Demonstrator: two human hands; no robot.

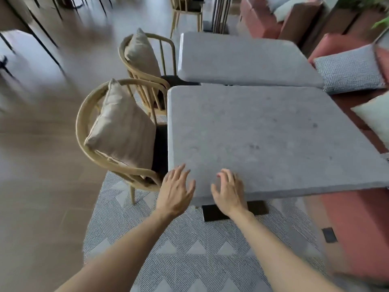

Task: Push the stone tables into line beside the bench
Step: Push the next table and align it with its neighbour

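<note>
Both hands open, holding nothing: left hand [175, 191], right hand [228, 191] at near stone table [273, 140] edge; contact unclear.

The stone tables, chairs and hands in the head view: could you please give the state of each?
near stone table: bare top, close to far table
far stone table: bare, offset left
left hand: open, at near corner
right hand: fingers loosely bent on near edge
chairs: tucked in, cushions upright

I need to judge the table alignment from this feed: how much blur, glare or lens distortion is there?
Head view: the near stone table and both hands, left hand and right hand, are fairly sharp; the floor at left smears with motion blur; wide-angle bending curves the far stone table; light glare on its left edge.
</note>
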